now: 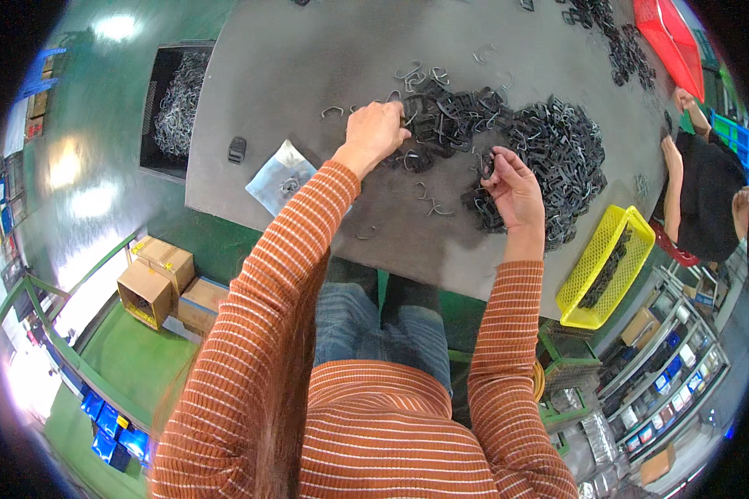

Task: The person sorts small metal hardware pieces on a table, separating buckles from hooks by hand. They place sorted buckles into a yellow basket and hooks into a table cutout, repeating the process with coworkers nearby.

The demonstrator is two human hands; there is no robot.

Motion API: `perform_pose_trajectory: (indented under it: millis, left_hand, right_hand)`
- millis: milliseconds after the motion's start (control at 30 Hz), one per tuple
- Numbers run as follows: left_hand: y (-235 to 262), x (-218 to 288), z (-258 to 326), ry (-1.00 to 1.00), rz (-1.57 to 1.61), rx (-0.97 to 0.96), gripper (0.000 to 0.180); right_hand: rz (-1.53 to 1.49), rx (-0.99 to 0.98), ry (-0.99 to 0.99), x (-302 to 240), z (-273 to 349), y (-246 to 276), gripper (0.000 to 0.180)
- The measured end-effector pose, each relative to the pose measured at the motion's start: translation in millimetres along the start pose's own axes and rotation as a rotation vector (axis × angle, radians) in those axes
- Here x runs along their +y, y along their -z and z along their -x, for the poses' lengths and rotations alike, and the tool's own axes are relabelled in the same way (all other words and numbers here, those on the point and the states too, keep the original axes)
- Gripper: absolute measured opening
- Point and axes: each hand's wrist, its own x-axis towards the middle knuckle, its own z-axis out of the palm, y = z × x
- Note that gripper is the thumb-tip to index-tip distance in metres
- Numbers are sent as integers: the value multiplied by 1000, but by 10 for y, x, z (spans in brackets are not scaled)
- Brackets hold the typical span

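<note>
Small black part [485,168] is pinched in right hand [516,190], at left edge of big pile [562,154]. Left hand [374,133] is held farther left, beside smaller heap [451,118]; whether anything is gripped there cannot be told.

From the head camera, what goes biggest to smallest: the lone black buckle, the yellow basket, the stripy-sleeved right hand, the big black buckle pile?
1. Big black buckle pile
2. Yellow basket
3. Stripy-sleeved right hand
4. Lone black buckle
</note>
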Motion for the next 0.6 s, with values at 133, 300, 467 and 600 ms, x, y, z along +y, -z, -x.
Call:
perform_pose_trajectory:
  millis: [133,300,467,600]
  left_hand:
    - [104,-41,40,17,592,-125,34]
    - [121,-263,77,207,342,-82,36]
    - [383,-215,165,261,856,-235,34]
    - [447,-195,186,386,315,12,35]
  right_hand:
    - [1158,416,266,174,-215,224,14]
    - [531,249,77,184,-186,385,16]
    - [-142,-19,-107,79,-64,211,14]
    - [680,375,-168,161,-355,34,28]
